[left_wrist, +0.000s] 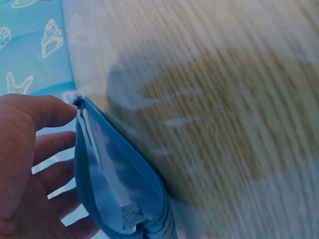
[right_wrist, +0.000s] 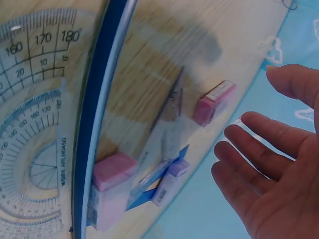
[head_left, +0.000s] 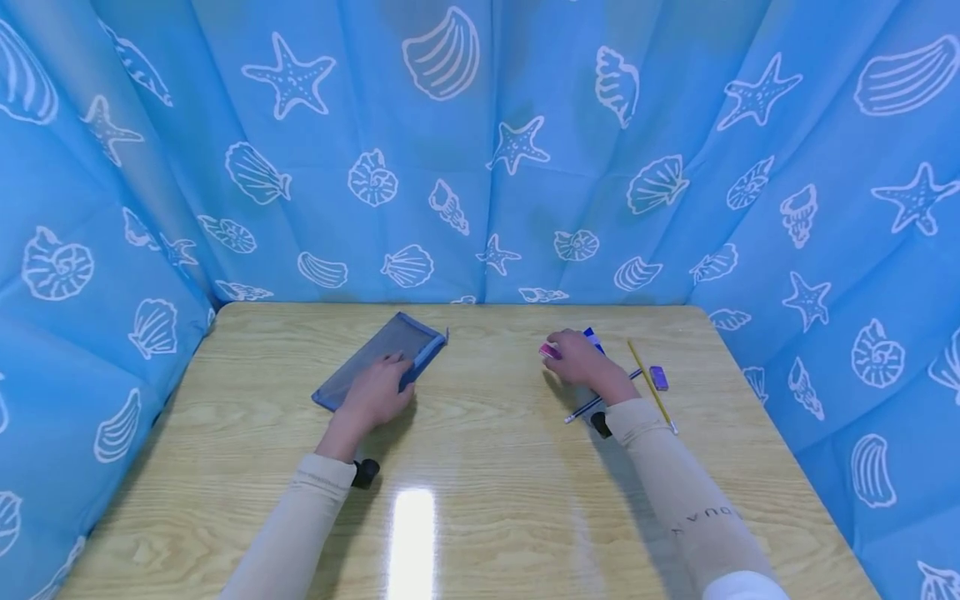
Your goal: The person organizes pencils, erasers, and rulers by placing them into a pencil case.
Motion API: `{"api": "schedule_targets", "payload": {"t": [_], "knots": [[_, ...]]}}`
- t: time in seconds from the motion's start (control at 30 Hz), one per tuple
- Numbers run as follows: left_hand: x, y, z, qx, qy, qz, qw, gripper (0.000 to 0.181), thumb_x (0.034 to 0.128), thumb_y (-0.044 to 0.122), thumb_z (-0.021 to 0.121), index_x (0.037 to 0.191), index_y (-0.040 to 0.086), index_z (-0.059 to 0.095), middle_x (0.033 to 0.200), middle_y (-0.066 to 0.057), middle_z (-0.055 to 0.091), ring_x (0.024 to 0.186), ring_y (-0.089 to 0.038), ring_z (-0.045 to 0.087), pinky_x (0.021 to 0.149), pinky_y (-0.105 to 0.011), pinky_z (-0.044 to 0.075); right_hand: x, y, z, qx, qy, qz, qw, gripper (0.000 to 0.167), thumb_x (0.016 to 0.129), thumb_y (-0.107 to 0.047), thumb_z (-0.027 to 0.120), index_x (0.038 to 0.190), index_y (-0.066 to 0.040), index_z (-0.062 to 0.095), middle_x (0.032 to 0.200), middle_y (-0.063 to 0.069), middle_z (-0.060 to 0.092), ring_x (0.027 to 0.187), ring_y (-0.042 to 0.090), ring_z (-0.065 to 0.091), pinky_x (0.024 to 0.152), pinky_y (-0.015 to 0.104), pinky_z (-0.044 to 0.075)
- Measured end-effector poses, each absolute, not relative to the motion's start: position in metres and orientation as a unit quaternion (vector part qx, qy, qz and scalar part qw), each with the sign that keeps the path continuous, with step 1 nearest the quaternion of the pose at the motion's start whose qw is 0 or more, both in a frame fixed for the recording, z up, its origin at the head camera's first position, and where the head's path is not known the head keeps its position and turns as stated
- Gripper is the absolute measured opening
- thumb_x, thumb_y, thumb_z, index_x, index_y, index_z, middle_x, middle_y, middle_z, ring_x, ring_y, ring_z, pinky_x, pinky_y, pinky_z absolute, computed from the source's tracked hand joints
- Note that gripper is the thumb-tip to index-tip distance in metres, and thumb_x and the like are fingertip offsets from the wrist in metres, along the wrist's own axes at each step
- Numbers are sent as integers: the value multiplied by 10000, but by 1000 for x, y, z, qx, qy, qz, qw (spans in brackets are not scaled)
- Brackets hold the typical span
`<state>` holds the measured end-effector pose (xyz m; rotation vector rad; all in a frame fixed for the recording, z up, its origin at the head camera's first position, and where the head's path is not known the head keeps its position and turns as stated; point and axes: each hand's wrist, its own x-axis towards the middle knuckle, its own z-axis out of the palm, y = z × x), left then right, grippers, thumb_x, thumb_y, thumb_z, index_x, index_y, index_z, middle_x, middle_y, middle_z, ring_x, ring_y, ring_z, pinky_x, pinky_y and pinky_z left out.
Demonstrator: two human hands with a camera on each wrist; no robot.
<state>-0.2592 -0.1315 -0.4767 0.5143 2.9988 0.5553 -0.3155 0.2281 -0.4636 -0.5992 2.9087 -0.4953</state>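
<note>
My left hand (head_left: 378, 390) grips a blue mesh zip pouch (head_left: 375, 362) lying on the table's left side. In the left wrist view the pouch (left_wrist: 124, 174) gapes open, with the thumb at one end of its mouth and the fingers along its outer side. My right hand (head_left: 581, 360) is over a pink eraser (head_left: 550, 351). In the right wrist view its fingers are spread, apart from a pink eraser (right_wrist: 214, 103) in a sleeve. Close to this hand lie a dark blue pencil (head_left: 583, 408), a clear protractor (right_wrist: 30, 64) and a blue-and-white item (head_left: 593, 338).
Right of the right hand are a yellow pencil (head_left: 651, 387) and a purple eraser (head_left: 658, 377). A blue curtain (head_left: 480, 167) with shell prints borders the wooden table (head_left: 480, 433) at the back and sides.
</note>
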Motion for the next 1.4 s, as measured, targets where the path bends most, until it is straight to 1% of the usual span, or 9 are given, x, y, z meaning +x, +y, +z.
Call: {"api": "schedule_targets", "payload": {"t": [0.23,0.5,0.73,0.8,0.9,0.97,1.03,1.23,1.4], "knots": [[-264,-131,-480,163,972,168,23,504,987,197,615,1441,-11,542,1543,-259,438,1434,-442,399,1125,-584,374,-320,227,-467,-177,972,-145,58,455,960,-136,611,1312,149,571,1250,318,620,1168,434,602,1009,524,486],[-265,-132,-486,160,970,181,37,525,979,169,628,1460,-11,518,1551,-267,420,1431,-450,400,1123,-583,378,-320,228,-475,-148,974,-150,81,356,924,-102,628,1207,113,633,1034,201,640,884,285,576,796,415,515],[-261,-135,-485,180,966,179,37,563,991,64,581,1536,61,441,1534,-303,419,1390,-482,439,1098,-588,401,-317,227,-472,-144,975,-150,78,295,917,-89,627,1140,104,652,981,182,629,854,275,560,773,416,508],[-260,-137,-485,190,965,174,40,572,999,22,546,1553,94,423,1533,-305,419,1361,-480,474,1055,-566,451,-317,228,-472,-142,975,-148,80,267,924,-86,622,1112,100,657,965,178,627,842,272,557,764,417,505],[-259,-138,-484,202,964,168,48,596,1000,-38,506,1564,130,414,1539,-304,410,1279,-472,548,887,-480,550,-318,229,-473,-136,976,-147,84,232,933,-88,618,1077,89,660,948,170,617,828,268,551,753,412,501],[-258,-138,-484,212,963,162,48,609,994,-69,495,1562,137,420,1537,-307,413,1201,-464,599,746,-412,550,-318,229,-474,-130,977,-147,86,219,937,-94,620,1065,78,662,950,164,613,834,265,548,757,406,500],[-258,-139,-483,218,962,160,47,604,991,-82,492,1552,137,438,1533,-309,417,1145,-461,629,669,-374,519,-318,229,-474,-127,977,-146,85,210,939,-96,624,1058,73,665,949,162,614,841,266,548,762,406,501],[-261,-143,-482,242,954,175,30,553,986,-100,430,1487,112,532,1509,-307,450,1165,-468,625,697,-385,540,-319,228,-472,-118,977,-154,87,222,950,-86,620,1095,78,658,976,169,610,858,273,558,772,407,509],[-262,-145,-477,260,935,238,28,554,944,-143,382,1425,42,585,1452,-313,511,1322,-469,519,856,-464,536,-319,226,-472,-117,978,-150,87,177,944,-72,612,1046,66,656,957,166,603,852,273,558,771,404,507]]}}
